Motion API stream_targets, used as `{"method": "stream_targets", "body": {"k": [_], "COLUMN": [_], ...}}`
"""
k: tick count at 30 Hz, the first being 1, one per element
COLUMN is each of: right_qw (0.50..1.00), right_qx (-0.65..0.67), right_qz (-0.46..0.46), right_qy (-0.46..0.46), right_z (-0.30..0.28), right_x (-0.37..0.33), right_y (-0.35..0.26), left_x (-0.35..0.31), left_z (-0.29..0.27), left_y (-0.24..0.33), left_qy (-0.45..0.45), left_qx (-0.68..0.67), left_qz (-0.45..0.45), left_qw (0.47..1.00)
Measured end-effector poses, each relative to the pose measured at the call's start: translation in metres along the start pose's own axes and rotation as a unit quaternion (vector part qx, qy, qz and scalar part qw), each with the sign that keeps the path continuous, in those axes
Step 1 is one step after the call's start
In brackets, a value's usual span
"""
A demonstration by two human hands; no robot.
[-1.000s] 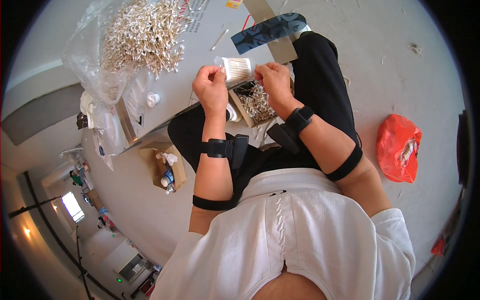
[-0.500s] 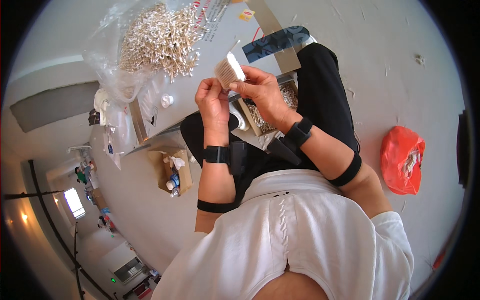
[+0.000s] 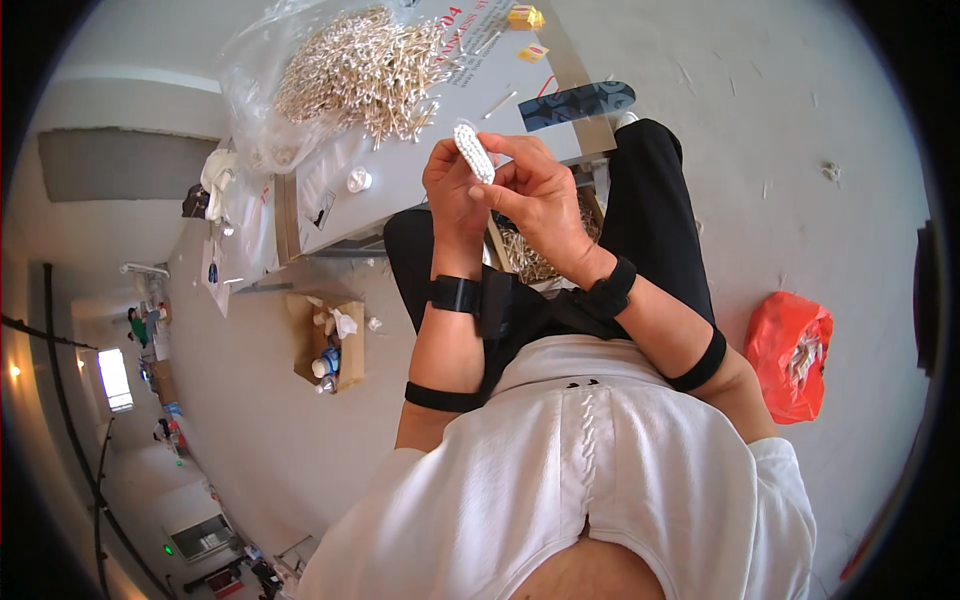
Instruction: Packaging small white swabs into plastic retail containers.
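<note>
Head view. One bundle of cotton swabs [image 3: 474, 154], packed tight, white tips facing the camera; held up between the two hands, in front of the near edge of the surface [image 3: 405, 178]. Left hand [image 3: 455, 195]: closed on the bundle's left side, fingertips partly hidden behind it. Right hand [image 3: 538, 195]: pinching the bundle, thumb at the lower end, forefinger at the upper.

On the surface: one large heap of loose swabs [image 3: 360, 75], beside a clear plastic bag [image 3: 255, 105]; one small white round container [image 3: 359, 179]; one single swab [image 3: 500, 104], lying apart from the heap; one dark patterned strip [image 3: 578, 106], near the far right edge; two small yellow items, one at the top [image 3: 525, 17].

Below the hands: one open box of swabs [image 3: 530, 252], partly covered by the right hand. On the floor: one cardboard box [image 3: 351, 362] with bottles, left; one red plastic bag [image 3: 788, 350], right.
</note>
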State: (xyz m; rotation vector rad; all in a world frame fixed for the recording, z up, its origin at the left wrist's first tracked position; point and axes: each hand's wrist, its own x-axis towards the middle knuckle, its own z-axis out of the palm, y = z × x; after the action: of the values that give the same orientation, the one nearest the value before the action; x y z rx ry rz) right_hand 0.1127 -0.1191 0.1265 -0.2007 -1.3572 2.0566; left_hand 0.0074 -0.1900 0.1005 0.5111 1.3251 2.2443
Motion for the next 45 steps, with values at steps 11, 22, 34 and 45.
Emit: {"method": "stream_targets", "body": {"k": [11, 22, 34, 45], "right_qw": [0.997, 0.996, 0.996, 0.995], "right_qx": [-0.030, 0.033, 0.059, 0.066], "right_qz": [-0.015, -0.003, -0.027, -0.018], "right_qy": [-0.074, -0.080, -0.056, -0.070], "right_z": [0.012, 0.030, 0.034, 0.037], "right_x": [-0.008, 0.008, 0.008, 0.003], "right_y": [-0.011, -0.014, -0.005, -0.009], "left_x": [-0.014, -0.003, -0.007, -0.009], "left_z": [0.001, 0.000, 0.006, 0.004], "left_y": [0.014, 0.034, 0.037, 0.035], "left_qy": [0.043, 0.041, 0.073, 0.071], "left_qx": [-0.039, -0.093, -0.073, -0.056], "left_qz": [0.020, 0.069, 0.071, 0.071], "left_qw": [0.998, 0.992, 0.992, 0.993]}}
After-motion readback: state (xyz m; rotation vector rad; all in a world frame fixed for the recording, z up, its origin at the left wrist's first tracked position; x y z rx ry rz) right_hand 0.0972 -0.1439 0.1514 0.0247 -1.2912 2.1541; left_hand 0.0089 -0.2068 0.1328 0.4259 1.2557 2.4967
